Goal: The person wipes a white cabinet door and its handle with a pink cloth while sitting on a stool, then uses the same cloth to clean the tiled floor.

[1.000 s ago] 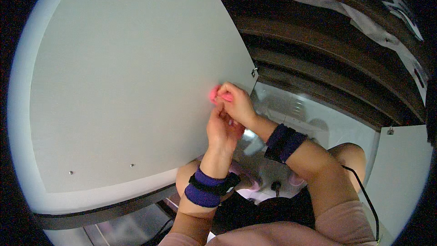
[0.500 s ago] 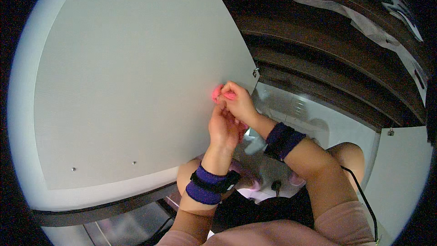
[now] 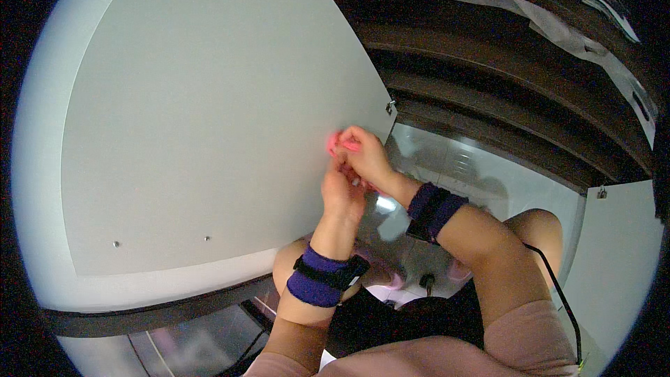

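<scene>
At the right part of a large white door panel [image 3: 202, 105], my two hands meet over a small bright pink thing [image 3: 333, 142] whose kind I cannot make out. My right hand [image 3: 366, 157] pinches it between thumb and bent fingers, close against the panel. Just below, my left hand [image 3: 342, 192] is closed, its fingertips touching the right hand's fingers. Something small and pale shows by the left fingers, too small to name. Dark blue bands wrap my left wrist [image 3: 317, 279] and right forearm [image 3: 438, 211].
A metal hinge [image 3: 391, 107] sits on the panel's right edge. Beyond are dark brown shelves [image 3: 488, 70] with a pale crumpled sheet [image 3: 509, 10]. A second white door [image 3: 618, 251] stands at right. My knees flank a shiny floor; a black cable [image 3: 558, 293] runs at lower right.
The hands stay at the same spot on the panel. My left hand has turned slightly, its fingers drawn in more. The whole view has shifted a little.
</scene>
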The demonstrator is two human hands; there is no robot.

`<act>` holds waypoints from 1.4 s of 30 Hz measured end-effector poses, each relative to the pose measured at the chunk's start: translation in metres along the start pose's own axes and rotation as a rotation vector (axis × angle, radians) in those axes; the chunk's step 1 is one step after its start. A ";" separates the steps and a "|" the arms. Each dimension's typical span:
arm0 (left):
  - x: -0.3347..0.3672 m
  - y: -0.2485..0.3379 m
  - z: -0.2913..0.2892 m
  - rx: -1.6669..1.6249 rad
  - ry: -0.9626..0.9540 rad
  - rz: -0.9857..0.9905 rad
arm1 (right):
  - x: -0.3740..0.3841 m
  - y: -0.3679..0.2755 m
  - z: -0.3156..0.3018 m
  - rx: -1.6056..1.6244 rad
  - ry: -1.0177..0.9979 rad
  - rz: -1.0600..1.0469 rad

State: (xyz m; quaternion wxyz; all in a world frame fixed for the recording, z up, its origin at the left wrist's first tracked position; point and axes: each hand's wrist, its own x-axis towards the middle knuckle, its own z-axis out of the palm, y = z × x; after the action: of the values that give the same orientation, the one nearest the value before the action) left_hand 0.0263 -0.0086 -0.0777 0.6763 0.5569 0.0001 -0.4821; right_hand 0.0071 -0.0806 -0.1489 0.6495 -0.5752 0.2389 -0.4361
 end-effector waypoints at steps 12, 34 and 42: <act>-0.030 0.040 0.024 0.311 -0.058 0.309 | 0.014 -0.020 0.000 -0.013 0.156 0.080; -0.053 0.038 -0.010 3.231 0.456 0.709 | 0.007 -0.041 0.005 0.001 0.213 0.240; -0.076 0.041 -0.005 3.091 0.338 0.989 | 0.028 -0.123 0.002 0.321 0.386 0.056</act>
State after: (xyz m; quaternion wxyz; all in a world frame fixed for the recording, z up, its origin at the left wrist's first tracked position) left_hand 0.0149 0.0413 -0.0079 0.4219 -0.6555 0.5544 -0.2915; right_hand -0.0127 -0.0979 -0.0259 0.6867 -0.3640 0.3023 -0.5519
